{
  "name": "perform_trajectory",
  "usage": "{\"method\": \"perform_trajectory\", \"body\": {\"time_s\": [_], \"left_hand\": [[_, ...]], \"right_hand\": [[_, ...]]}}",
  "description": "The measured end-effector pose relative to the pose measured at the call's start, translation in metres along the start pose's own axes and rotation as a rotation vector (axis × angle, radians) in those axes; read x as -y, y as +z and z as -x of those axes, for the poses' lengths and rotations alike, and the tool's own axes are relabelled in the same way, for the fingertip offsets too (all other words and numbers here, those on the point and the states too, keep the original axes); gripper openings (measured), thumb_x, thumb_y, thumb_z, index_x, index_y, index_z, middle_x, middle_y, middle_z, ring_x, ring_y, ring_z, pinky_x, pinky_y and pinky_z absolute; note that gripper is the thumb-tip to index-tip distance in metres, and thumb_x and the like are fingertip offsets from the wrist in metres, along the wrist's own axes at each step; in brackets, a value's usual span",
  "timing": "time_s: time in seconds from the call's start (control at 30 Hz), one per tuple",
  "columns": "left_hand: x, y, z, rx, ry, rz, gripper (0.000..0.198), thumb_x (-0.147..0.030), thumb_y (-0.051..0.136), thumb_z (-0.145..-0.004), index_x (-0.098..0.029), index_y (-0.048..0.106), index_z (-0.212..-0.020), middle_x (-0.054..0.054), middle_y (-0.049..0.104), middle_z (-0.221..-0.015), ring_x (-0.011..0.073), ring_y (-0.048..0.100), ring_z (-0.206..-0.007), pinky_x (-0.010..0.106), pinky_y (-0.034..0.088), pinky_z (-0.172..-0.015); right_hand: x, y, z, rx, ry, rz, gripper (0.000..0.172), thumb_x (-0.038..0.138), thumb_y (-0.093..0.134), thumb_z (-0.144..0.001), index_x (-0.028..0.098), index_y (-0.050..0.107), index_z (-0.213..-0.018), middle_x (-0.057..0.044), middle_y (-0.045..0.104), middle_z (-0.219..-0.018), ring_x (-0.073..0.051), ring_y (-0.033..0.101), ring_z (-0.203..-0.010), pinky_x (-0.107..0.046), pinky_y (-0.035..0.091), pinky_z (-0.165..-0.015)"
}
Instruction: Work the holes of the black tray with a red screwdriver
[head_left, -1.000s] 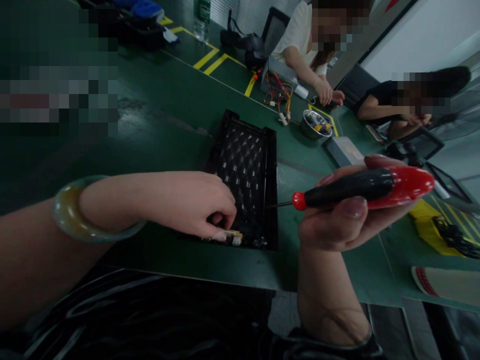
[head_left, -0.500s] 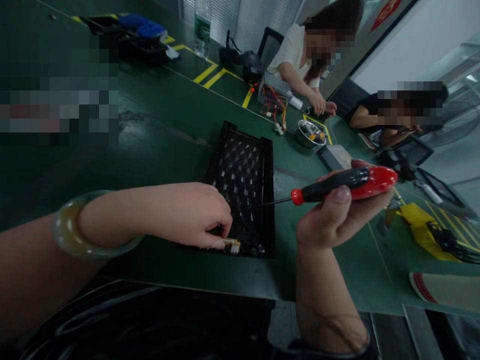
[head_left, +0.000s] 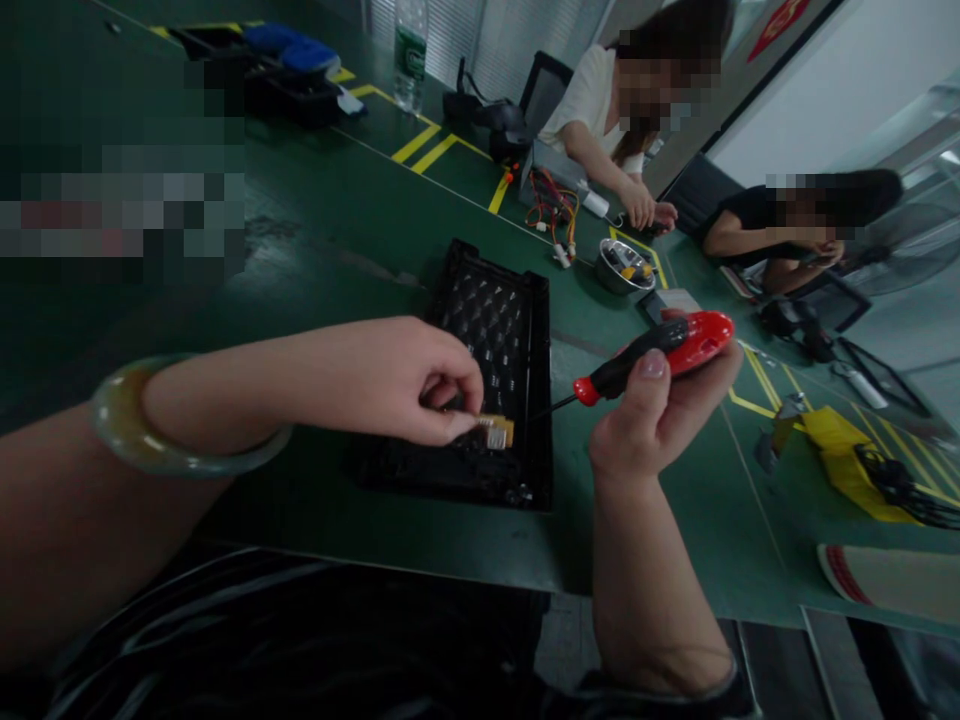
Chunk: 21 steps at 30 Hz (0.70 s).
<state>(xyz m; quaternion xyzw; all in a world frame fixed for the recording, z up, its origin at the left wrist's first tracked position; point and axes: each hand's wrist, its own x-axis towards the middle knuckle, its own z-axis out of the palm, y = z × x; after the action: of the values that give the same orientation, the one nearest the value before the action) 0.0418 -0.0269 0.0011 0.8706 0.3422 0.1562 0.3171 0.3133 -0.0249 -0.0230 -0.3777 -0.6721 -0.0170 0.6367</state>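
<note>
My left hand [head_left: 405, 380] pinches a small tan circuit board [head_left: 496, 430] with a white connector, held just above the near end of a black plastic panel [head_left: 487, 340] that lies on the green table [head_left: 315, 240]. A pale bangle [head_left: 142, 440] circles that wrist. My right hand [head_left: 660, 410] is closed round a screwdriver [head_left: 652, 350] with a red and black handle. Its thin shaft points left toward the panel's right edge, close to the little board.
Across the table two other people sit at work. Near them lie a bundle of coloured wires [head_left: 551, 200], a metal bowl [head_left: 621, 266] and a grey box. A water bottle [head_left: 409, 50] and dark trays stand far left; a yellow part [head_left: 825, 435] lies right.
My left hand has lifted the small board up off the panel's near edge. My right hand has brought the screwdriver down and leftward, closer to the panel.
</note>
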Motion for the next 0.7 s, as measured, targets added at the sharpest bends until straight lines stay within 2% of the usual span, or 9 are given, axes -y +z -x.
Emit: {"method": "perform_trajectory", "body": {"time_s": [0.1, 0.2, 0.3, 0.43, 0.57, 0.7], "left_hand": [[0.005, -0.011, 0.000, -0.249, -0.096, 0.157, 0.028, -0.042, 0.071, -0.089, -0.018, 0.081, -0.098, -0.001, 0.070, -0.076, 0.0124, 0.059, -0.067, 0.025, 0.043, -0.064], [0.007, -0.015, -0.001, -0.393, -0.184, 0.304, 0.032, -0.040, 0.070, -0.092, -0.012, 0.079, -0.106, 0.003, 0.075, -0.088, 0.0125, 0.061, -0.076, 0.026, 0.045, -0.073], [0.009, -0.013, -0.003, -0.435, -0.196, 0.417, 0.031, -0.035, 0.070, -0.092, -0.010, 0.078, -0.106, 0.003, 0.076, -0.093, 0.0132, 0.063, -0.083, 0.027, 0.047, -0.080], [0.009, -0.011, -0.005, -0.499, -0.190, 0.496, 0.028, -0.034, 0.071, -0.090, -0.010, 0.079, -0.102, 0.003, 0.076, -0.092, 0.0128, 0.062, -0.082, 0.028, 0.047, -0.081], [0.008, -0.009, -0.008, -0.593, -0.209, 0.606, 0.026, -0.031, 0.072, -0.087, -0.011, 0.079, -0.102, 0.002, 0.075, -0.092, 0.0142, 0.064, -0.084, 0.032, 0.051, -0.090], [0.010, -0.007, -0.012, -0.630, -0.218, 0.710, 0.019, -0.025, 0.068, -0.087, -0.010, 0.078, -0.094, 0.002, 0.072, -0.085, 0.0125, 0.062, -0.080, 0.030, 0.050, -0.088]], "right_hand": [[-0.002, 0.002, 0.001, -0.043, 0.043, -0.079, 0.041, 0.052, 0.061, -0.099, 0.026, 0.061, -0.131, -0.004, 0.063, -0.118, -0.018, 0.061, -0.095, -0.037, 0.053, -0.085], [0.000, 0.004, 0.002, -0.054, 0.070, -0.132, 0.042, 0.053, 0.062, -0.097, 0.026, 0.061, -0.129, -0.005, 0.063, -0.117, -0.017, 0.060, -0.087, -0.036, 0.053, -0.077], [0.003, 0.006, 0.001, -0.046, 0.074, -0.176, 0.040, 0.052, 0.062, -0.097, 0.027, 0.061, -0.129, -0.004, 0.063, -0.115, -0.016, 0.060, -0.082, -0.033, 0.051, -0.072], [0.006, 0.007, -0.001, -0.081, 0.055, -0.208, 0.037, 0.049, 0.064, -0.097, 0.026, 0.064, -0.126, -0.004, 0.065, -0.115, -0.014, 0.061, -0.079, -0.031, 0.049, -0.068], [0.009, 0.009, -0.002, -0.078, 0.052, -0.209, 0.034, 0.048, 0.062, -0.098, 0.027, 0.065, -0.124, -0.003, 0.066, -0.116, -0.012, 0.064, -0.078, -0.029, 0.052, -0.066], [0.013, 0.010, -0.001, -0.087, 0.068, -0.229, 0.032, 0.046, 0.063, -0.098, 0.029, 0.064, -0.125, -0.003, 0.065, -0.121, -0.012, 0.065, -0.081, -0.029, 0.056, -0.067]]}}
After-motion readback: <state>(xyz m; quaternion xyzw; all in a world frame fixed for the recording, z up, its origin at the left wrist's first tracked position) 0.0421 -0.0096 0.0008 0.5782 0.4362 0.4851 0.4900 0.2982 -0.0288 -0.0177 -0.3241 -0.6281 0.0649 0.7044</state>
